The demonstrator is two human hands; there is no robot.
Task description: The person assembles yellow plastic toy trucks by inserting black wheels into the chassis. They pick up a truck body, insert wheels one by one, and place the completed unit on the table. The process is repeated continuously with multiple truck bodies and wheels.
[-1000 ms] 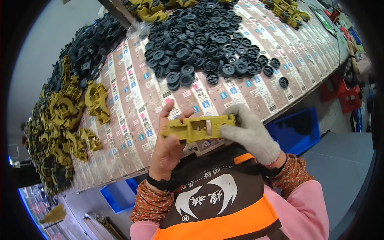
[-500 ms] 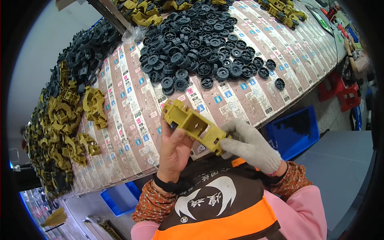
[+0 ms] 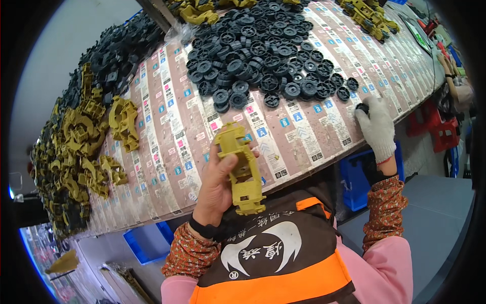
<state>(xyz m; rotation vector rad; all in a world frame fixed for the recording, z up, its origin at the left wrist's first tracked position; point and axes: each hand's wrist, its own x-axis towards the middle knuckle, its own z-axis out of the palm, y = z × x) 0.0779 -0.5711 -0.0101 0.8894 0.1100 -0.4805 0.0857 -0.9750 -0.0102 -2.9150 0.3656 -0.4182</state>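
Note:
My bare left hand (image 3: 216, 185) is closed round a mustard-yellow plastic toy vehicle chassis (image 3: 244, 175), held upright above the table's near edge, its thumb across the frame. Out to the right, my right hand (image 3: 376, 126), in a pale knitted glove, has its fingertips on a single black toy wheel (image 3: 362, 107) at the right end of the wheel heap. The glove covers part of that wheel. Beyond my hands spreads a big pile of black plastic toy wheels (image 3: 258, 48), with a few loose ones at its right side.
Yellow toy parts (image 3: 76, 131) and dark plastic parts (image 3: 109, 76) are heaped on the left. Yellow bodies with wheels (image 3: 372, 20) lie at the far right. Blue bins (image 3: 354, 185) stand below the table (image 3: 324, 137). A red stool (image 3: 445, 134) and another person's arm (image 3: 448, 71) appear at right.
My right hand has left the yellow chassis and reached right and away to a lone wheel. In my left hand the chassis has turned more upright.

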